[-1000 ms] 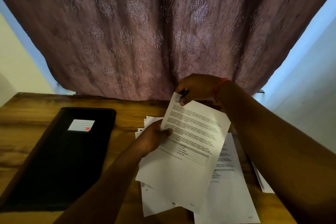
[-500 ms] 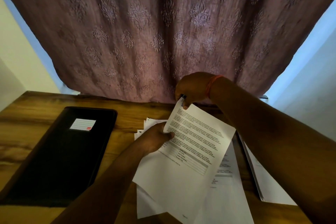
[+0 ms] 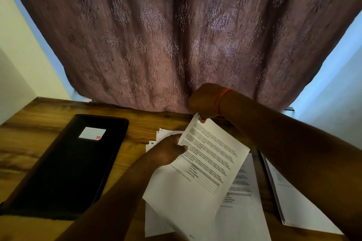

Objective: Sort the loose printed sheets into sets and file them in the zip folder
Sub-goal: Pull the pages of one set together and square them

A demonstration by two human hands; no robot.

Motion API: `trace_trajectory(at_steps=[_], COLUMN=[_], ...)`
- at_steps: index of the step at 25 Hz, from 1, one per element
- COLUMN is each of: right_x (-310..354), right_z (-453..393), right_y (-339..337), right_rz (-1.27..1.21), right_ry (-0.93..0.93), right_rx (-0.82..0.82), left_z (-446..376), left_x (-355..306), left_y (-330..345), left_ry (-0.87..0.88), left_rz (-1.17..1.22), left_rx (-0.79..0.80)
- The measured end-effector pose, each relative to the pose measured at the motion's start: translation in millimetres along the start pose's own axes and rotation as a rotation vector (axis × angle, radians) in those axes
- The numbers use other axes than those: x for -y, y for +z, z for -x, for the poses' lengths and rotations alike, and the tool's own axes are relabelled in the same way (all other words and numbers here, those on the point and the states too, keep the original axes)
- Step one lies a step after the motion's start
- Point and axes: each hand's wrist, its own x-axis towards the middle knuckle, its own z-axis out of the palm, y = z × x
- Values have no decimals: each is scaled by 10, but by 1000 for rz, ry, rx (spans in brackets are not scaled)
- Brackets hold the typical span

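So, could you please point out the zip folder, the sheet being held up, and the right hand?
zip folder (image 3: pixel 64 172), head view, on its plain black cover.
held sheet (image 3: pixel 211 160), head view, on its printed text.
right hand (image 3: pixel 203 101), head view, on the back of the hand.

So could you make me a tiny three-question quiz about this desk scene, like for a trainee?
1. True or false: the black folder lies shut on the table.
2. Which hand pinches the top corner of the raised sheet? A) left hand B) right hand
3. Fill in: a separate stack of sheets lies under the ____ forearm.

Key: 1 true; 2 B; 3 right.
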Motion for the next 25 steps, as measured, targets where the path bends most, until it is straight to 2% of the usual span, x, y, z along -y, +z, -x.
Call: trace_trajectory(at_steps=[2,7,13,16,18,20,22,25], right_x=[49,168,132,40,-110,-177,-37,550], right_z=[-9,-138,-165,-170,-105,-37,-6,-139], right_y=[10,194,369,473,617,938,1383,1971], right_rz=[64,171,54,-253,-545,-834,-1097,-1479], right_ry=[2,0,-4,81,191,382,580,763], right_rx=[-14,-181,-182,-153,-244,-374,-436,-338], left_z=[-15,-32,-73,-68,0,85,151,193], left_x=[2,51,141,204,237,311,445,691], left_y=[-1,-12,9,-45,-78,-123,-202,-381], left_ry=[-11,-15,-25,-51,-46,-30,-39,-77], left_rz=[-21,-23,-51,-7,13,44,142,294], left_rx=[-8,-15,18,32,26,7,-46,-141])
